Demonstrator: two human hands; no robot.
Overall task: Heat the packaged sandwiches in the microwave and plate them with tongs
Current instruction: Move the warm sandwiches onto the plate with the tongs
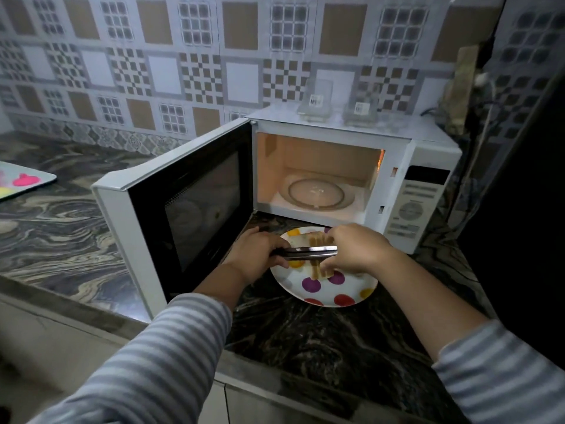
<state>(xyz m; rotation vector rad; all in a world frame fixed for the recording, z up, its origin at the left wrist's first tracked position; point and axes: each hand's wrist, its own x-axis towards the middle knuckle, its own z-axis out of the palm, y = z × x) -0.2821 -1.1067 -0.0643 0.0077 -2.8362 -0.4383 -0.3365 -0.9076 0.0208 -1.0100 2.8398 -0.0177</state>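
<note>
A white plate with coloured dots point(333, 289) lies on the dark counter in front of the white microwave point(425, 191). Sandwiches point(318, 240) lie on the plate, partly hidden by my hands. My left hand point(256, 255) grips the handle end of metal tongs point(308, 253), which lie level across the plate. My right hand point(357, 249) holds the other end of the tongs, fingers curled down over the sandwiches. The microwave door point(183, 209) stands wide open to the left. Its lit inside shows only the bare glass turntable point(316, 193).
Two clear glass containers point(316, 101) stand on top of the microwave. A board with pink and yellow shapes point(21, 182) lies at the far left of the marbled counter point(61, 234). A cable and wall socket point(481, 79) are at the right. The counter's front edge runs below my arms.
</note>
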